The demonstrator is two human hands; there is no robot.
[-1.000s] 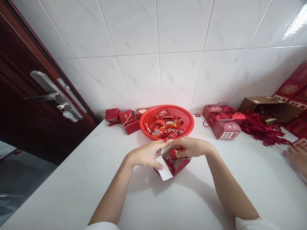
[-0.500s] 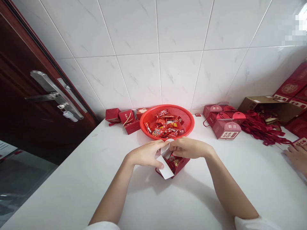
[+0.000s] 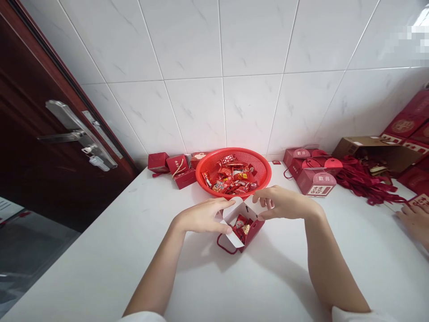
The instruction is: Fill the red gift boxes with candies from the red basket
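A small red gift box (image 3: 254, 230) with a white inside stands on the white table with its top flaps raised. Red-wrapped sweets (image 3: 240, 222) and a gold-coloured piece lie inside it. My left hand (image 3: 203, 218) holds the box at its left side, thumb on the white flap and fingers behind. A dark red cord handle (image 3: 225, 247) loops out at the front left. Beside the right flap is my right hand (image 3: 283, 203), its fingers curved and apart, thumb tip at the box's edge; nothing shows in it. Just behind stands a red plastic basket (image 3: 264, 179) of wrapped sweets.
Closed red boxes (image 3: 179, 165) sit left of the basket. To the right are more gift boxes (image 3: 317, 181), a heap of dark red ribbons (image 3: 363, 181) and an open cardboard box (image 3: 355, 142). Another person's hand (image 3: 417, 221) rests at the right edge. A door (image 3: 36, 89) stands left.
My right hand has come out of the box's opening and moved right, its fingers spreading. The box's inside shows more now. My left hand stays on the flap.
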